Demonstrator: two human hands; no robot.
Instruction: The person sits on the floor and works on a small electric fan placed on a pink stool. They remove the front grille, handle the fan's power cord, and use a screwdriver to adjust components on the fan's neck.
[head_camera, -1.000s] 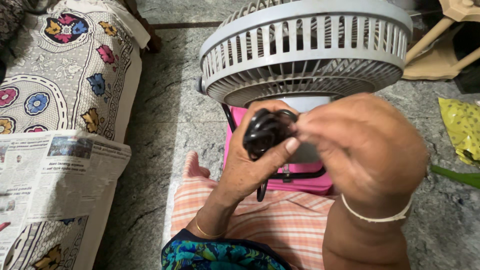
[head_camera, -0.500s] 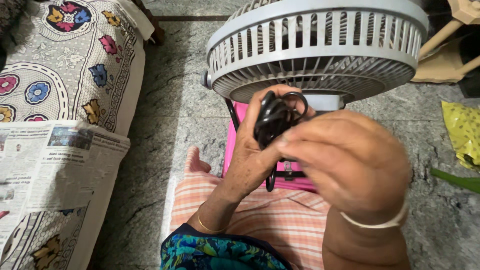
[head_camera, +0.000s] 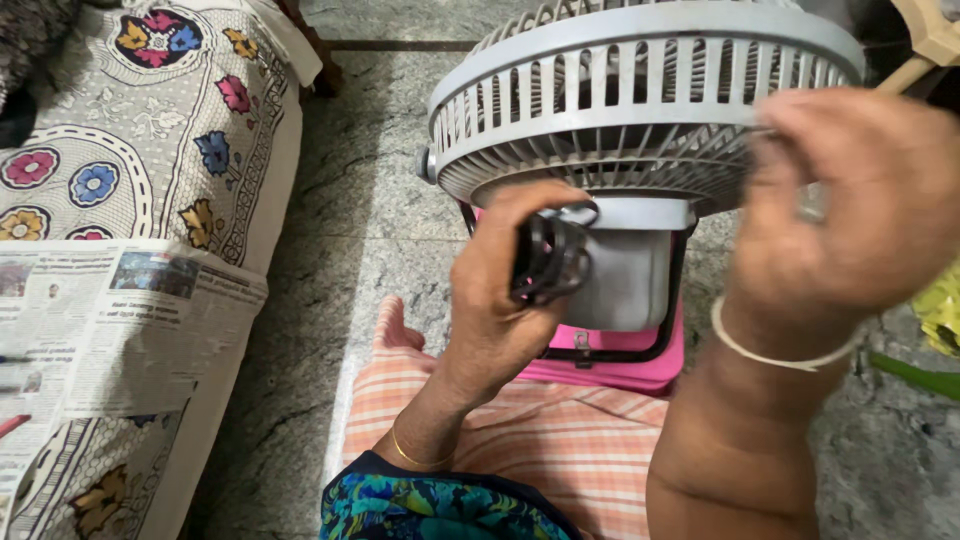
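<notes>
The big grey fan (head_camera: 640, 110) sits on a pink stand (head_camera: 640, 370) on the stone floor (head_camera: 360, 220). The right hand (head_camera: 850, 210) is up by the fan's rim (too blurry to tell its grip). The left hand (head_camera: 500, 300) squeezes a bunch of black cord (head_camera: 548, 258). Best to hold the loops tight so they stay neat.
</notes>
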